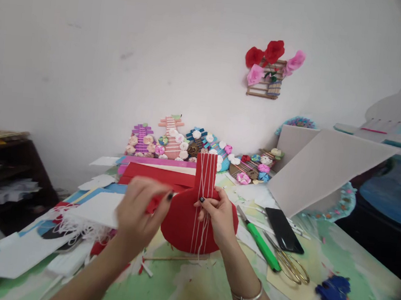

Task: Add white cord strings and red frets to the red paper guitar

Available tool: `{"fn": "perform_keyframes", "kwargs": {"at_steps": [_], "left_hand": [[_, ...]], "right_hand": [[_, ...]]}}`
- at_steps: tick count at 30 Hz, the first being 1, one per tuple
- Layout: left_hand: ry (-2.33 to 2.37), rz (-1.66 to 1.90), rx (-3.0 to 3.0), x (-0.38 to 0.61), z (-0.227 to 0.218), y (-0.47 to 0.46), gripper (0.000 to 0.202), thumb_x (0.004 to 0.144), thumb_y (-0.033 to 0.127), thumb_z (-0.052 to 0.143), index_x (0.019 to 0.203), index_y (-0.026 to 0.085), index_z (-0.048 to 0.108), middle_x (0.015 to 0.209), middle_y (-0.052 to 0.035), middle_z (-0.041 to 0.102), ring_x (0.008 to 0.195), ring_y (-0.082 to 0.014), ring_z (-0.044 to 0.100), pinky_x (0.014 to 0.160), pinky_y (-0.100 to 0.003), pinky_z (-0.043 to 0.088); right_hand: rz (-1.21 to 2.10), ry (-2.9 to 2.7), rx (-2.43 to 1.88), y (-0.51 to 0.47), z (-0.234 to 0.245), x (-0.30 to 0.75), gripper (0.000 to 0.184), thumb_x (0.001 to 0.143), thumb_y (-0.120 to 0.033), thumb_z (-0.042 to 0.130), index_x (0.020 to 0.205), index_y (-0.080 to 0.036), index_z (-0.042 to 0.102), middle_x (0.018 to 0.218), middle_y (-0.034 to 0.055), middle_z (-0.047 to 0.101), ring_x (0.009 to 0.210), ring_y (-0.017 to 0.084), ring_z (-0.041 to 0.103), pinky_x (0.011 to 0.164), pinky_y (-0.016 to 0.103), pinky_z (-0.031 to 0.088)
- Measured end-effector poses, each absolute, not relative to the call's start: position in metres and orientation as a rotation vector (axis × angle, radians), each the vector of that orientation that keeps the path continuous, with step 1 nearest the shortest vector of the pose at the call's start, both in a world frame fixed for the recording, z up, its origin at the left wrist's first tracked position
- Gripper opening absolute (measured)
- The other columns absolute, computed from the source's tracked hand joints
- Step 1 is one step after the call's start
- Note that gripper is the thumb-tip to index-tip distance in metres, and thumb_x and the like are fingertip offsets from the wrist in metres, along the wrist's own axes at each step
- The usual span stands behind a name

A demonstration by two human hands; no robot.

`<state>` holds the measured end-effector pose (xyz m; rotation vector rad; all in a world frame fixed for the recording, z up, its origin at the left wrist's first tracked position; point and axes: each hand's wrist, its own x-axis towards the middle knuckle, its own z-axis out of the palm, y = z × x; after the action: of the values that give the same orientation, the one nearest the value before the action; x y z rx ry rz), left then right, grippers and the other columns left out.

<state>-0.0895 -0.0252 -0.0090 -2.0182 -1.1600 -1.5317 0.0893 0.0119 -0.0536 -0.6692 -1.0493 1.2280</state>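
Observation:
A red guitar-shaped cutout (179, 219), with a round body and a straight neck, stands upright before me. Several white strings (201, 178) run lengthwise down it, and a looser strand hangs near its lower edge. My right hand (217, 214) grips the cutout where the neck meets the body, thumb pressed on the strings. To the left of the cutout, my left hand (140, 210) is raised and smeared by motion. Its thumb and curled fingers show, with red between them that I cannot make out.
At right lie a green utility knife (264, 246), gold-handled scissors (292, 267), a black phone (284, 230) and a blue glue gun (340, 298). Tangled white yarn (80, 225) and white sheets (18, 250) cover the left. Grey boards (331, 168) lean at right; flower-decorated crafts (172, 142) line the wall.

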Motion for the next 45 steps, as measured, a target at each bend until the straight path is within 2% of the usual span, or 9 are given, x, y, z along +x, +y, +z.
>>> {"fn": "perform_keyframes", "kwargs": {"at_steps": [6, 10, 14, 25, 32, 36, 39, 42, 45], "left_hand": [[-1.681, -1.528, -2.570, -0.086, -0.005, 0.036, 0.030, 0.082, 0.037, 0.056, 0.097, 0.016, 0.071, 0.101, -0.0090, 0.072, 0.097, -0.0250, 0.064, 0.088, -0.037, 0.048], [-1.782, -1.511, -2.836, -0.081, -0.007, 0.041, 0.029, 0.073, 0.038, 0.065, 0.089, 0.016, 0.074, 0.093, -0.0074, 0.074, 0.090, -0.0247, 0.066, 0.082, -0.033, 0.049], [-1.863, -1.735, -2.901, -0.079, -0.011, 0.039, 0.029, 0.068, 0.041, 0.070, 0.080, 0.015, 0.076, 0.083, -0.0078, 0.075, 0.081, -0.0246, 0.067, 0.073, -0.032, 0.050], [-2.040, -2.367, -2.354, -0.092, -0.012, 0.051, 0.034, 0.051, 0.039, 0.084, 0.071, 0.012, 0.076, 0.073, -0.0115, 0.074, 0.070, -0.0236, 0.067, 0.070, -0.035, 0.053], [-1.956, -2.635, -1.745, -0.140, -0.025, 0.074, 0.029, 0.041, 0.033, 0.081, 0.057, 0.013, 0.066, 0.054, -0.0021, 0.063, 0.050, -0.0117, 0.053, 0.052, -0.025, 0.043], [-1.947, -2.547, -1.547, -0.173, -0.026, 0.073, 0.026, 0.045, 0.028, 0.079, 0.049, 0.016, 0.056, 0.049, 0.0020, 0.056, 0.050, -0.0105, 0.048, 0.052, -0.024, 0.039], [-1.995, -2.005, -1.621, -0.184, -0.029, 0.065, 0.016, 0.059, 0.027, 0.071, 0.052, 0.017, 0.061, 0.055, -0.0020, 0.062, 0.058, -0.0174, 0.056, 0.060, -0.029, 0.044], [-1.718, -1.464, -1.916, -0.171, -0.029, 0.044, 0.021, 0.075, 0.019, 0.054, 0.079, 0.020, 0.074, 0.085, -0.0067, 0.074, 0.083, -0.0254, 0.065, 0.080, -0.038, 0.047], [-1.328, -1.405, -2.002, -0.142, -0.022, 0.001, 0.027, 0.082, 0.020, 0.053, 0.102, 0.024, 0.072, 0.103, -0.0063, 0.072, 0.094, -0.0242, 0.064, 0.088, -0.040, 0.048]], "right_hand": [[1.242, -1.071, -0.663, 0.009, -0.053, 0.089, 0.050, 0.070, -0.030, 0.071, 0.107, -0.021, 0.038, 0.062, -0.0004, 0.071, 0.035, 0.010, 0.052, 0.040, 0.019, 0.040], [1.236, -1.074, -0.659, 0.011, -0.053, 0.092, 0.049, 0.070, -0.030, 0.071, 0.106, -0.021, 0.039, 0.062, -0.0016, 0.070, 0.035, 0.010, 0.053, 0.041, 0.020, 0.041], [1.236, -1.066, -0.667, 0.011, -0.053, 0.094, 0.049, 0.069, -0.030, 0.072, 0.106, -0.021, 0.040, 0.062, -0.0019, 0.070, 0.035, 0.010, 0.053, 0.042, 0.020, 0.041], [1.236, -1.066, -0.679, 0.011, -0.053, 0.095, 0.048, 0.070, -0.028, 0.070, 0.106, -0.021, 0.039, 0.063, -0.0006, 0.071, 0.036, 0.011, 0.053, 0.044, 0.021, 0.042], [1.226, -1.079, -0.683, 0.010, -0.053, 0.095, 0.046, 0.071, -0.027, 0.069, 0.105, -0.021, 0.039, 0.064, 0.0001, 0.072, 0.037, 0.010, 0.053, 0.044, 0.021, 0.042], [1.226, -1.077, -0.676, 0.010, -0.053, 0.095, 0.046, 0.071, -0.027, 0.070, 0.104, -0.021, 0.039, 0.064, 0.0001, 0.072, 0.036, 0.010, 0.053, 0.043, 0.021, 0.042], [1.228, -1.070, -0.669, 0.010, -0.054, 0.095, 0.048, 0.070, -0.027, 0.070, 0.105, -0.022, 0.038, 0.064, -0.0001, 0.072, 0.036, 0.010, 0.053, 0.043, 0.021, 0.042], [1.229, -1.063, -0.670, 0.011, -0.055, 0.094, 0.050, 0.070, -0.027, 0.071, 0.106, -0.022, 0.037, 0.064, -0.0003, 0.072, 0.036, 0.010, 0.053, 0.043, 0.021, 0.042], [1.229, -1.055, -0.678, 0.011, -0.055, 0.093, 0.052, 0.069, -0.027, 0.071, 0.108, -0.022, 0.036, 0.064, -0.0008, 0.072, 0.036, 0.011, 0.053, 0.043, 0.021, 0.042]]}}
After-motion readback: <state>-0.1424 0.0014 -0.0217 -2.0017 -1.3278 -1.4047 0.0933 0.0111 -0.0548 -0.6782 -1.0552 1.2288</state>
